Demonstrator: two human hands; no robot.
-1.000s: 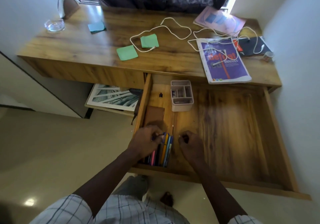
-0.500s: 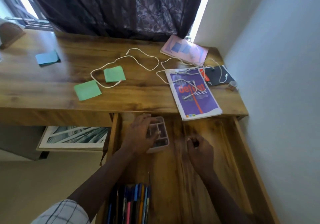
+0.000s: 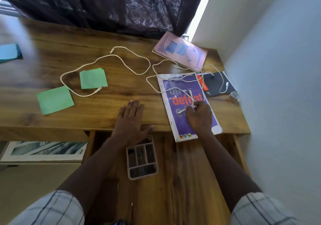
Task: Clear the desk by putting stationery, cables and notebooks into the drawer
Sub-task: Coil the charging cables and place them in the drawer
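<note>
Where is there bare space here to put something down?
The drawer floor right of the organiser tray is bare wood. On the desk, the strip between the nearer green note and the left hand is free. The right end is crowded: white cable loops over the purple magazine and black notebook.

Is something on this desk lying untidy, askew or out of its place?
Yes. White cables sprawl in loose loops over the desk; one crosses the purple magazine, where the right hand pinches it. The magazine lies askew, its corner overhanging the open drawer. Nothing looks spilled or damaged.
</note>
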